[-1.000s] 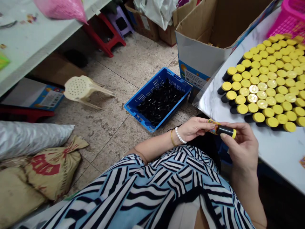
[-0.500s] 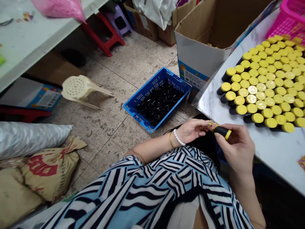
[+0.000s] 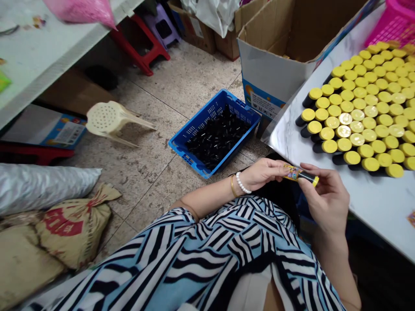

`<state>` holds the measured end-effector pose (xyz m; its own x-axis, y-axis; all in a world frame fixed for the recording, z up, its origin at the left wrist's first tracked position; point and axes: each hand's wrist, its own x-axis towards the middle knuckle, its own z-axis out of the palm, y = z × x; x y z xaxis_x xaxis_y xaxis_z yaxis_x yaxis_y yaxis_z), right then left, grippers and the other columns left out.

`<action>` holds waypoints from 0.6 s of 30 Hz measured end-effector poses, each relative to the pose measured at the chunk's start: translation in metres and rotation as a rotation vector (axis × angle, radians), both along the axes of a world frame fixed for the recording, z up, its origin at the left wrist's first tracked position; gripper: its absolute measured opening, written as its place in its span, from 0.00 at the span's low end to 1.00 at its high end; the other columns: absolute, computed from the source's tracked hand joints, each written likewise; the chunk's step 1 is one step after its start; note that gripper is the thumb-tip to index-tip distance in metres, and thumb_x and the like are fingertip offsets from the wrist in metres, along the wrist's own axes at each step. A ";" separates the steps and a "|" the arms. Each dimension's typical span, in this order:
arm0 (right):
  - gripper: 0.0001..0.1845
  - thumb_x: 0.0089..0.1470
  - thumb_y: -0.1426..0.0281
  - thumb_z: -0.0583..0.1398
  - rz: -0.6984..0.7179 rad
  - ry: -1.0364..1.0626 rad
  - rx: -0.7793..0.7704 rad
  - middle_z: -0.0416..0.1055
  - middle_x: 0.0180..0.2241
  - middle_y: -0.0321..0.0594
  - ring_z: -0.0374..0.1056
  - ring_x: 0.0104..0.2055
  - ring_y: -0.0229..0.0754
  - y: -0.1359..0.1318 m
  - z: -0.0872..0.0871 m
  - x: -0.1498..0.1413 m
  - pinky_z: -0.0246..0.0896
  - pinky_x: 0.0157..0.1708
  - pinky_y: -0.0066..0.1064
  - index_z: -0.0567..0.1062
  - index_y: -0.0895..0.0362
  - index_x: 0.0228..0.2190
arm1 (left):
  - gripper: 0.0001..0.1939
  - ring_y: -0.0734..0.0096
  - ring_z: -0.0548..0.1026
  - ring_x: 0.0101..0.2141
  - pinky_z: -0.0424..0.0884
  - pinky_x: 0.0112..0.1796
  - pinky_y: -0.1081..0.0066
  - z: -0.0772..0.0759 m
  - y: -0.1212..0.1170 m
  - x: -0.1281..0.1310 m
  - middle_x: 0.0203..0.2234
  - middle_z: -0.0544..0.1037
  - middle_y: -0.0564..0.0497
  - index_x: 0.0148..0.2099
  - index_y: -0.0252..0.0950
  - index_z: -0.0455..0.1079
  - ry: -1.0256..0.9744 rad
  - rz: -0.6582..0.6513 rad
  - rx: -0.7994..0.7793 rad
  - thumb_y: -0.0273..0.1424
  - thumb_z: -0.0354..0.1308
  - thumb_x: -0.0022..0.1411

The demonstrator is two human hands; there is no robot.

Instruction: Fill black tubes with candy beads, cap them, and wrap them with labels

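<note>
A small black tube with a yellow cap (image 3: 306,177) lies level between both hands, just off the near edge of the white table (image 3: 372,203). My right hand (image 3: 327,201) pinches its capped end. My left hand (image 3: 264,172), with a pearl bracelet and a gold bangle at the wrist, grips the other end, where a colourful label (image 3: 291,172) wraps the tube. Several more yellow-capped black tubes (image 3: 363,110) stand packed together on the table to the right.
A blue basket (image 3: 194,131) of loose black tubes sits on the tiled floor ahead. An open cardboard box (image 3: 275,73) stands behind it beside the table. A cream stool (image 3: 110,121) lies tipped over at left, with sacks (image 3: 61,229) nearer me. A pink basket (image 3: 392,28) is at top right.
The tube has turned between my fingers and more of the colourful label now covers its left end. Both hands stay in about the same place.
</note>
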<state>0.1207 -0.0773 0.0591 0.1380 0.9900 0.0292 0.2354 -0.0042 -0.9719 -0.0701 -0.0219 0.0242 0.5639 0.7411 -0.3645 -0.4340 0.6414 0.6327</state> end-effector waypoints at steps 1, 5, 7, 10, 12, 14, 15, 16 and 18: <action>0.16 0.55 0.64 0.72 0.016 0.042 -0.020 0.80 0.52 0.47 0.80 0.49 0.45 0.000 0.001 -0.001 0.79 0.46 0.36 0.76 0.55 0.43 | 0.24 0.74 0.74 0.37 0.65 0.38 0.72 0.000 0.000 0.001 0.41 0.82 0.44 0.41 0.31 0.85 -0.025 -0.009 -0.024 0.41 0.81 0.46; 0.19 0.54 0.66 0.73 0.009 -0.030 0.010 0.82 0.48 0.45 0.81 0.46 0.44 -0.001 0.002 0.000 0.80 0.48 0.37 0.77 0.55 0.45 | 0.27 0.71 0.77 0.40 0.70 0.42 0.70 -0.004 -0.001 0.002 0.40 0.83 0.44 0.42 0.30 0.83 -0.111 -0.031 -0.156 0.41 0.82 0.44; 0.21 0.53 0.66 0.74 0.049 -0.088 0.039 0.82 0.47 0.43 0.81 0.47 0.44 -0.003 -0.001 0.003 0.79 0.50 0.37 0.78 0.54 0.47 | 0.27 0.73 0.77 0.38 0.71 0.42 0.71 -0.005 -0.004 0.003 0.38 0.82 0.45 0.43 0.29 0.82 -0.111 -0.018 -0.146 0.41 0.83 0.44; 0.23 0.50 0.66 0.75 0.076 -0.108 0.059 0.81 0.47 0.42 0.80 0.46 0.45 -0.006 -0.008 0.007 0.80 0.47 0.37 0.80 0.53 0.48 | 0.26 0.76 0.77 0.34 0.72 0.38 0.73 -0.003 -0.009 0.003 0.36 0.81 0.47 0.41 0.29 0.79 -0.082 0.043 -0.067 0.41 0.82 0.47; 0.24 0.49 0.67 0.76 0.031 -0.104 0.101 0.80 0.46 0.42 0.80 0.45 0.44 -0.007 -0.012 0.009 0.80 0.44 0.36 0.80 0.52 0.48 | 0.26 0.75 0.78 0.34 0.74 0.36 0.73 0.000 -0.012 0.002 0.38 0.81 0.48 0.41 0.31 0.74 -0.067 0.108 -0.038 0.40 0.81 0.48; 0.24 0.49 0.67 0.76 0.003 -0.122 0.160 0.79 0.46 0.42 0.78 0.46 0.45 -0.006 -0.013 0.009 0.80 0.45 0.37 0.81 0.52 0.48 | 0.30 0.72 0.80 0.36 0.75 0.35 0.72 0.003 -0.012 0.002 0.40 0.80 0.49 0.45 0.34 0.71 -0.047 0.139 -0.025 0.39 0.82 0.46; 0.24 0.49 0.67 0.76 0.010 -0.149 0.183 0.78 0.47 0.43 0.77 0.47 0.45 -0.006 -0.012 0.009 0.80 0.46 0.38 0.81 0.52 0.48 | 0.32 0.71 0.80 0.36 0.76 0.34 0.72 0.004 -0.012 0.002 0.40 0.80 0.49 0.46 0.34 0.71 -0.034 0.125 -0.010 0.39 0.82 0.45; 0.25 0.49 0.67 0.76 0.033 -0.181 0.196 0.77 0.48 0.44 0.76 0.49 0.46 -0.005 -0.011 0.009 0.79 0.46 0.39 0.81 0.51 0.50 | 0.33 0.71 0.80 0.35 0.76 0.33 0.73 0.005 -0.011 0.001 0.40 0.80 0.49 0.48 0.34 0.71 -0.021 0.092 0.014 0.39 0.82 0.45; 0.26 0.52 0.66 0.74 0.103 -0.232 0.202 0.73 0.51 0.45 0.74 0.52 0.47 -0.006 -0.007 0.010 0.79 0.46 0.39 0.81 0.49 0.53 | 0.31 0.74 0.79 0.32 0.75 0.31 0.73 0.006 -0.012 0.000 0.37 0.80 0.49 0.48 0.33 0.72 -0.003 0.019 0.079 0.41 0.81 0.48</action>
